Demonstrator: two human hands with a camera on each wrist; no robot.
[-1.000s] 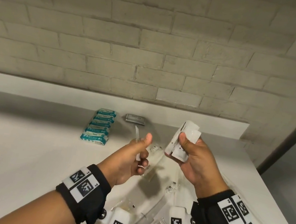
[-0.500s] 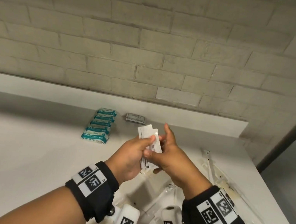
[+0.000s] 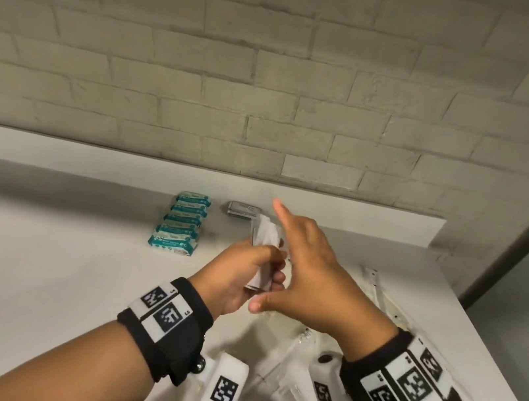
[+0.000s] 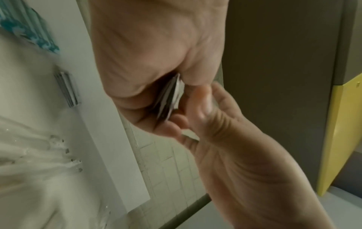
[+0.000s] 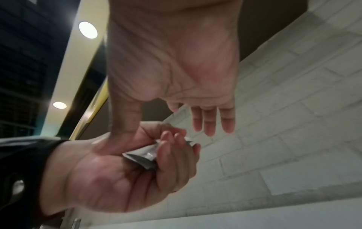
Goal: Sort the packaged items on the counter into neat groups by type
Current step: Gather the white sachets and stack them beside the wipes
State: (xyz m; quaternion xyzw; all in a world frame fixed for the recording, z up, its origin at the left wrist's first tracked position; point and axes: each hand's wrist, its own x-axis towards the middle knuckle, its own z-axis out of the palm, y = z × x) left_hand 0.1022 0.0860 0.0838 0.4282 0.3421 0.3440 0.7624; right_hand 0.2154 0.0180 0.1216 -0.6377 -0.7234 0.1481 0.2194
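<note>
My left hand (image 3: 256, 265) grips a small stack of thin white sachets (image 3: 266, 235) above the middle of the white counter (image 3: 37, 268). The same sachets (image 5: 145, 158) show edge-on between its curled fingers in the right wrist view, and as a thin stack (image 4: 170, 97) in the left wrist view. My right hand (image 3: 302, 261) is beside them with straight fingers, its thumb against the left hand, and holds nothing. A row of teal-and-white packets (image 3: 181, 222) lies at the back, with a flat grey packet stack (image 3: 242, 210) to its right.
Clear plastic-wrapped items (image 3: 295, 371) lie scattered on the counter under my wrists. Long thin wrapped pieces (image 3: 377, 287) lie near the right edge. A grey brick wall (image 3: 275, 80) and a low ledge (image 3: 358, 211) close off the back.
The white sachets passed from my right hand into my left, which now grips them. My right hand has let go and spread its fingers.
</note>
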